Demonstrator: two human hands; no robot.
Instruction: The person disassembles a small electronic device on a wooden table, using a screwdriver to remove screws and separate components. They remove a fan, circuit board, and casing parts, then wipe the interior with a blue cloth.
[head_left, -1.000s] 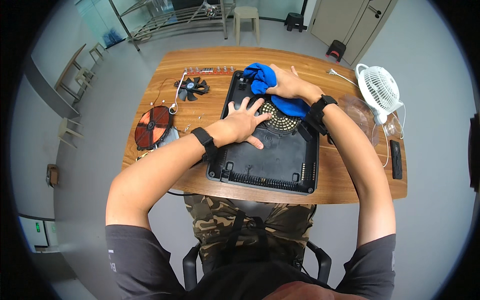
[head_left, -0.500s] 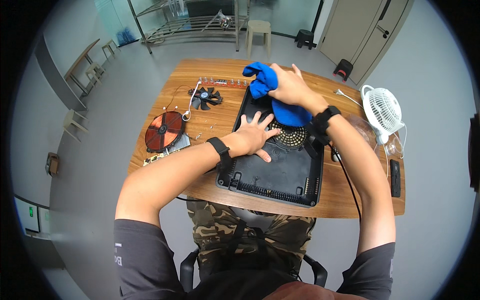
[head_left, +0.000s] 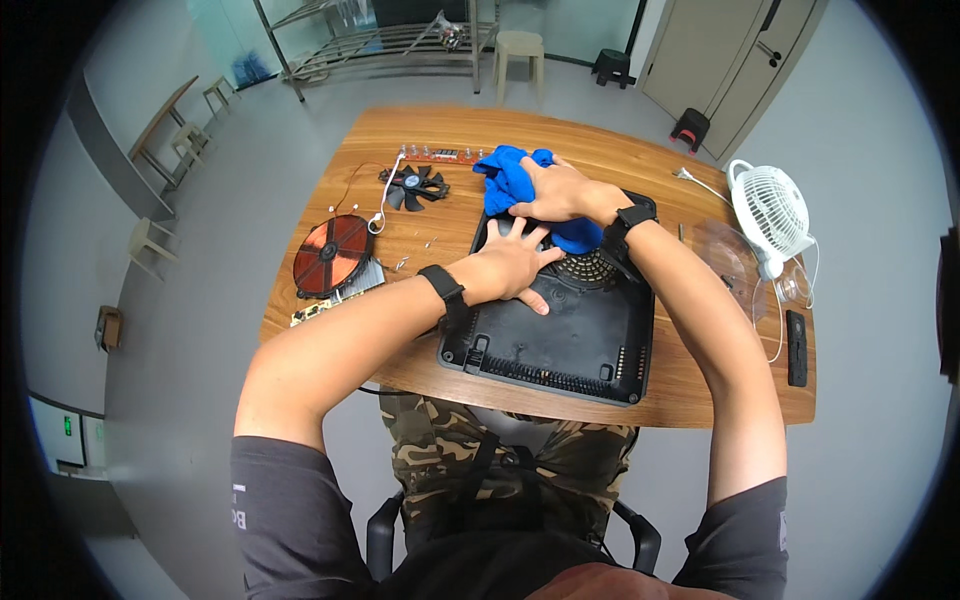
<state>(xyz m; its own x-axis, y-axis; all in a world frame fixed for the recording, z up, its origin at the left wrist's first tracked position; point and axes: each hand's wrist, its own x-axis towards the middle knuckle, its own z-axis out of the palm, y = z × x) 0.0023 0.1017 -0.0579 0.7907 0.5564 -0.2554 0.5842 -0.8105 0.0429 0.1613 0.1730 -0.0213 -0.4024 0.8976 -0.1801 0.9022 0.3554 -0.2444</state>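
A black plastic housing (head_left: 560, 335), shaped like an induction cooker's bottom shell, lies on the wooden table in front of me. It has a round vent grille (head_left: 584, 270) and slots along its near edge. My left hand (head_left: 508, 265) rests flat on its left side, fingers spread. My right hand (head_left: 565, 192) grips a bunched blue cloth (head_left: 508, 182) against the far part of the housing. One fold of the cloth hangs down over the grille's far edge. My right fingertips are partly hidden in the cloth.
Left of the housing lie a copper induction coil (head_left: 334, 257), a circuit board (head_left: 312, 312), a black fan (head_left: 414, 187) and a red strip board (head_left: 440, 155). To the right are a white desk fan (head_left: 772, 212), clear plastic (head_left: 725, 255) and a black bar-shaped object (head_left: 796, 347).
My right hand has moved left and a little nearer with the cloth, which now covers less of the grille. My left hand stays spread on the housing.
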